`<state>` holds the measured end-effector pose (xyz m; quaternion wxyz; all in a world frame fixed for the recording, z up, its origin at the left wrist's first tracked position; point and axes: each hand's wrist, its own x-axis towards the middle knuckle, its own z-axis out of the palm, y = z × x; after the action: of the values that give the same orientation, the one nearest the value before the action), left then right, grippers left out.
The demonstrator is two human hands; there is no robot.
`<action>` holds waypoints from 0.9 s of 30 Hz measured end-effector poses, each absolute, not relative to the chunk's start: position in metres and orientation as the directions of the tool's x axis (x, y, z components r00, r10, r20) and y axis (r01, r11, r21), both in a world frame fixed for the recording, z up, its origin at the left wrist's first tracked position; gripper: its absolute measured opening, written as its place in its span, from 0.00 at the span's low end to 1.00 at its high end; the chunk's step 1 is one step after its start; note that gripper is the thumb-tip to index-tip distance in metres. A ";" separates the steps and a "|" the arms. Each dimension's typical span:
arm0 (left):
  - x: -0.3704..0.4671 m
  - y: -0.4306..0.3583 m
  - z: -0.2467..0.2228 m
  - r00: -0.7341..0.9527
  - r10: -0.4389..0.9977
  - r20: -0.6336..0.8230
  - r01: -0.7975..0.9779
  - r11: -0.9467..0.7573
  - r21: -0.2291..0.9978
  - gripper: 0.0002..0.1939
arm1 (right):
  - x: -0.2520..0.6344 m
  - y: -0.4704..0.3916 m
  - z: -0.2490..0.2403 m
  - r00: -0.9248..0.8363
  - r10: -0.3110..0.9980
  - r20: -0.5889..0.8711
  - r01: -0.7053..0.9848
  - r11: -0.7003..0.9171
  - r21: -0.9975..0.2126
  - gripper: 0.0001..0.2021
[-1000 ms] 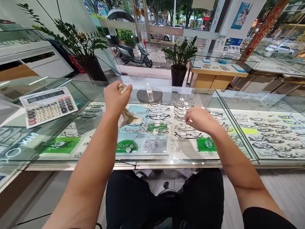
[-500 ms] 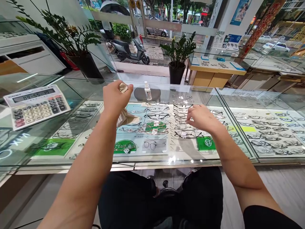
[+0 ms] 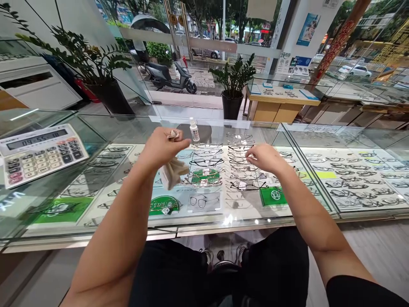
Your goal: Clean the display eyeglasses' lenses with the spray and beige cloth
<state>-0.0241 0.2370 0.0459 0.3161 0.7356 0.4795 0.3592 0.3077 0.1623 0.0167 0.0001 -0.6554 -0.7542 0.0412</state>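
Note:
A crumpled beige cloth [image 3: 172, 171] is gripped in my left hand [image 3: 161, 147], and part of it hangs below the fist. My right hand [image 3: 264, 157] is over the glass counter, its fingertips pinched together near the rows of eyeglasses [image 3: 241, 161]; whether a small thing is between them is hidden. A small white spray bottle [image 3: 194, 131] stands upright at the counter's far side, between my two hands. Under the glass, a dark-framed pair of glasses [image 3: 207, 162] lies between the hands.
The glass display counter [image 3: 191, 230] spans the view. A calculator [image 3: 41, 153] lies on its left end. Beyond it are potted plants [image 3: 232, 83], a round stool [image 3: 204, 132], a wooden display table [image 3: 277, 108] and a parked scooter [image 3: 169, 76] outside.
My left hand has moved right and down with the cloth, which now hangs lower. The fingers of my right hand have shifted slightly. The whole view has also shifted a little.

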 end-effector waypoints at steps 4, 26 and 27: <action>-0.041 0.237 0.049 0.647 0.762 -0.017 0.161 -0.115 0.980 0.34 | 0.303 0.165 0.012 -0.146 0.986 -0.085 0.989 0.143 -0.039 0.13; -0.019 0.226 0.033 0.999 -0.046 0.023 -0.010 0.258 0.966 0.36 | 0.286 0.129 0.026 -0.031 0.892 0.451 0.412 0.422 -0.808 0.11; -0.010 0.220 0.031 0.983 0.184 0.010 -0.066 0.302 0.951 0.36 | 0.281 0.130 0.021 -0.043 0.867 0.497 0.380 0.474 -0.794 0.11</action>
<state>-0.0102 0.2195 0.0311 0.8053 0.5857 0.0501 0.0776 0.2811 0.1300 0.0211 0.5199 -0.4565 -0.6830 0.2340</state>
